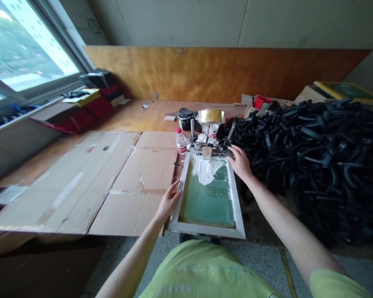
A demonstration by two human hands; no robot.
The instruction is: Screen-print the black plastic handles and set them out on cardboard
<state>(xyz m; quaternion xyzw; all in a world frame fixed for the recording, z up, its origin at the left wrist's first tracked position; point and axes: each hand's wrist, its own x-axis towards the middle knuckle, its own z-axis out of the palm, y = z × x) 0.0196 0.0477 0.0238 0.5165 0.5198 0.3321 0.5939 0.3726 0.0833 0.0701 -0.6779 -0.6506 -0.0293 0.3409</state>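
Note:
A screen printing frame (pixel 240 215) with a pale border and green mesh lies in front of me. White ink (pixel 207 170) is smeared over the far part of its mesh. My left hand (pixel 170 201) rests at the frame's left side, fingers stretched out. At the far right corner, my right hand (pixel 240 162) reaches to the frame by the metal hinge clamp (pixel 219 152), its thumb and fingers apart. A small wooden block (pixel 207 153) stands at the frame's far edge. Whether the right fingertips touch the clamp is hard to tell.
Flattened cardboard (pixel 143 169) covers the table to the left. A red-capped bottle (pixel 180 142), a black tub (pixel 185 118), a paper cup (pixel 213 131) and a roll of tape (pixel 210 116) stand behind the frame. A large heap of black plastic parts (pixel 317 153) fills the right.

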